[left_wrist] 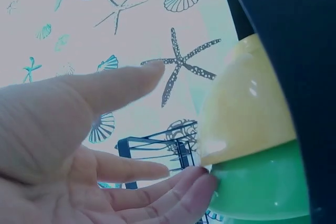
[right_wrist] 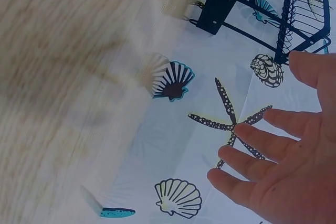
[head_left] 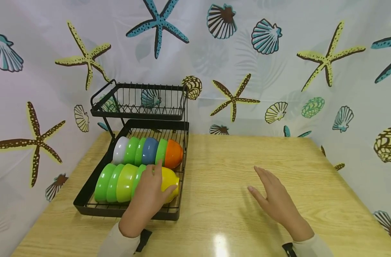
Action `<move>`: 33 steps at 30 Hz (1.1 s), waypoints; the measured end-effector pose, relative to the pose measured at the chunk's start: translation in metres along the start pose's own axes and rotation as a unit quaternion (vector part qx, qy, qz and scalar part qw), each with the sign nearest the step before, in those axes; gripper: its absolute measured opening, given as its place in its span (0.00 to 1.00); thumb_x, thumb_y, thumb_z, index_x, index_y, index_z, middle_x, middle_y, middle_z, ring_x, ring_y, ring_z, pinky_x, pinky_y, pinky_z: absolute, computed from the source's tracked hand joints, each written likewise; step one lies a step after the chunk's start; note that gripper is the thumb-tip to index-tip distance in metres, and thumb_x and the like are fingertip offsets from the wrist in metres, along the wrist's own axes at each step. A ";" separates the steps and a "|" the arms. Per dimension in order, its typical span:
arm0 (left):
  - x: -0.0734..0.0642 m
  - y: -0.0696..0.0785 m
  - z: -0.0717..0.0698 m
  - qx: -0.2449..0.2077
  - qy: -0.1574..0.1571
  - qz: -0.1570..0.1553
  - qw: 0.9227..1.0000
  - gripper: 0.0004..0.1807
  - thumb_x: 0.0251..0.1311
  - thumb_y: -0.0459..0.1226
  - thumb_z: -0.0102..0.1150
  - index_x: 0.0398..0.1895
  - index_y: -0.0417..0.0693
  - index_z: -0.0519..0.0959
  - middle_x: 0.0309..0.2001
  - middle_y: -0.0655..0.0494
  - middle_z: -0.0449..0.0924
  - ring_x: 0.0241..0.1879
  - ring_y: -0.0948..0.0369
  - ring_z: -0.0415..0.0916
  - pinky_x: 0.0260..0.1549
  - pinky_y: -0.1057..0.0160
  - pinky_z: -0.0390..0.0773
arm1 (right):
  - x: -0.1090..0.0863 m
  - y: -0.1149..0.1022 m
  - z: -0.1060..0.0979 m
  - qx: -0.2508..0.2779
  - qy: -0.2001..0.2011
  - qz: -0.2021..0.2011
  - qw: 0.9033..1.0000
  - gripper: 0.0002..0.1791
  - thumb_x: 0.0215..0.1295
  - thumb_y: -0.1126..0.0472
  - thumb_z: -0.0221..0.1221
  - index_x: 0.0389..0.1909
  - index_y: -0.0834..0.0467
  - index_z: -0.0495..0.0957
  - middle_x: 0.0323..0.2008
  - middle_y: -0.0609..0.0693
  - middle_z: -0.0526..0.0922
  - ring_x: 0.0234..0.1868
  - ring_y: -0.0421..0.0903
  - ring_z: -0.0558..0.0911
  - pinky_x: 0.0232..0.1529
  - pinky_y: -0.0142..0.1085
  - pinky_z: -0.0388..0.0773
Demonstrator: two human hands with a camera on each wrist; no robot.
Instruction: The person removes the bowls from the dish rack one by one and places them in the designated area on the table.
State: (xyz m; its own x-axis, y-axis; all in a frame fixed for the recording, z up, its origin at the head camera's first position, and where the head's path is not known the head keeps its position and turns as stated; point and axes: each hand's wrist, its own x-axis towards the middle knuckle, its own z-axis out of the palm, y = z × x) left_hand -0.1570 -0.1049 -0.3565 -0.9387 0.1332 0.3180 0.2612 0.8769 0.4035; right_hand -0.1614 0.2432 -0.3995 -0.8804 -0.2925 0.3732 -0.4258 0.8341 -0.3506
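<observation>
Both grips are wide and empty, the left hand [head_left: 148, 190] beside the yellow bowl [head_left: 171, 179] in the rack [head_left: 99, 211], the right hand [head_left: 277, 197] above the table [head_left: 221, 185]

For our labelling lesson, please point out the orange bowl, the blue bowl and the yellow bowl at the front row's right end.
Orange bowl [head_left: 174, 154]: head view, on its outer wall.
Blue bowl [head_left: 150, 151]: head view, on its outer wall.
Yellow bowl [head_left: 168, 178]: head view, on its outer wall.

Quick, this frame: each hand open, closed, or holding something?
Left hand: open, fingers at the yellow bowl; whether they touch it cannot be told.
Right hand: open, holding nothing, above the table.
</observation>
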 end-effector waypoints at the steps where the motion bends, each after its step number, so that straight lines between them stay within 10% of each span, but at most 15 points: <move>1: 0.000 -0.001 0.000 -0.002 0.000 -0.005 1.000 0.45 0.52 0.43 0.72 0.64 0.23 0.62 0.51 0.28 0.71 0.48 0.41 0.74 0.45 0.47 0.80 | -0.001 0.000 0.000 0.003 -0.002 0.002 1.000 0.35 0.70 0.51 0.55 0.70 0.65 0.57 0.66 0.66 0.64 0.65 0.66 0.63 0.59 0.64 0.64; 20: -0.007 -0.010 -0.001 -0.031 -0.023 -0.037 0.999 0.23 0.51 0.37 0.71 0.44 0.26 0.78 0.24 0.45 0.80 0.24 0.55 0.77 0.23 0.58 0.79 | -0.004 0.000 0.000 0.031 -0.021 0.009 0.999 0.32 0.71 0.52 0.54 0.69 0.65 0.60 0.65 0.66 0.65 0.65 0.67 0.63 0.60 0.66 0.62; 33: -0.005 -0.024 0.003 -0.149 -0.056 -0.073 0.984 0.17 0.56 0.35 0.67 0.46 0.31 0.80 0.36 0.43 0.85 0.35 0.53 0.84 0.32 0.57 0.84 | -0.004 0.002 0.006 0.059 -0.040 0.007 0.997 0.31 0.71 0.53 0.54 0.67 0.67 0.61 0.66 0.67 0.64 0.66 0.68 0.61 0.59 0.68 0.60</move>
State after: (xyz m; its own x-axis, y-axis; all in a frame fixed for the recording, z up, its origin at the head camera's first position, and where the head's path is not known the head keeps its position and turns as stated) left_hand -0.1596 -0.1254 -0.3701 -0.9858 0.0807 0.1475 0.1601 0.7180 0.6774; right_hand -0.1600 0.2430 -0.4072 -0.8982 -0.3217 0.2997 -0.4309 0.7793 -0.4550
